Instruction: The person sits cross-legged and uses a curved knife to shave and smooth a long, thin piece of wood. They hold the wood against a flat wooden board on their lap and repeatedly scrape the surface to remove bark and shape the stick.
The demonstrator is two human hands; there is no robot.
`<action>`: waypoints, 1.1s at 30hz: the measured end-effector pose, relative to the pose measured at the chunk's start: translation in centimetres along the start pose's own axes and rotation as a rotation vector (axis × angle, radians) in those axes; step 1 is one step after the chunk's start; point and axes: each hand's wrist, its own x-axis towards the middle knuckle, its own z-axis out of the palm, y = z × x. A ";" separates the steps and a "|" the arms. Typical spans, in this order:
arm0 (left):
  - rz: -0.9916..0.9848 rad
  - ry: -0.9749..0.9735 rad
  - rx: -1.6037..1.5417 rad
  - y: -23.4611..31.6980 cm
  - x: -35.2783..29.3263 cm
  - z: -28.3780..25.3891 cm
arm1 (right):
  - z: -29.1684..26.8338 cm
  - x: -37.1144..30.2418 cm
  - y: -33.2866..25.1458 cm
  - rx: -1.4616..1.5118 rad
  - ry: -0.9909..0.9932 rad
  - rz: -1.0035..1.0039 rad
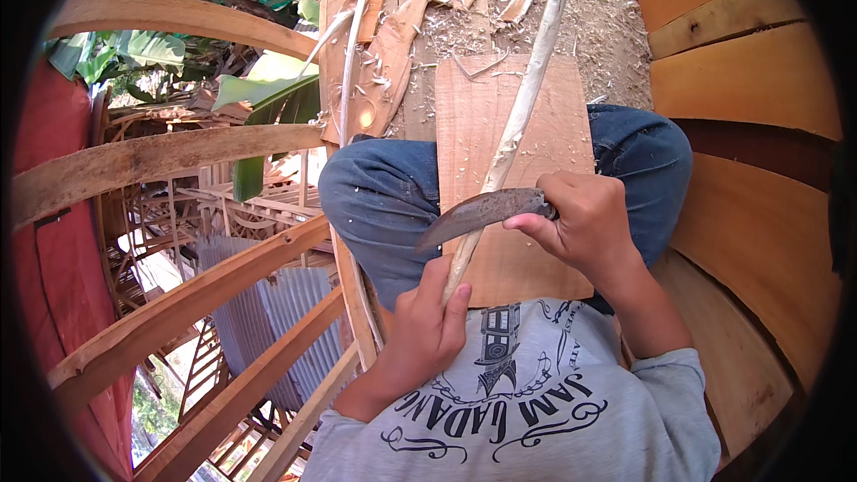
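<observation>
Wooden stick (pixel 527 107), curved knife (pixel 482 214): shave light and even

Our left hand (pixel 427 321) is closed around the near end of the stick, and our right hand (pixel 580 219) clenches the knife at its handle end. The stick slants up over the wooden board (pixel 527 268) between our knees (pixel 375 201), its far end reaching past the board above a floor (pixel 616 18) littered with shavings (pixel 596 100). The knife lies across the stick just beyond our left hand; we cannot tell which edge is the sharp one.

To shave well, we judge, we should tilt the knife low, take thin curls and turn the stick a little between strokes. With our left hand so near, strokes are best sent away from it, toward the far end. Bracing the stick against the board should stop it rocking; too deep a bite could gouge the wood.
</observation>
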 end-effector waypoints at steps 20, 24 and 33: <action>0.077 -0.015 0.090 0.0 -0.4 -0.4 | -0.4 -0.6 0.6 -0.013 -0.043 -0.091; 0.104 -0.024 0.101 -0.2 -0.2 -0.7 | -0.5 -0.2 1.0 -0.005 -0.029 -0.024; 0.089 -0.035 0.147 -0.2 0.7 -0.1 | 0.5 -0.4 1.0 0.181 -0.028 0.298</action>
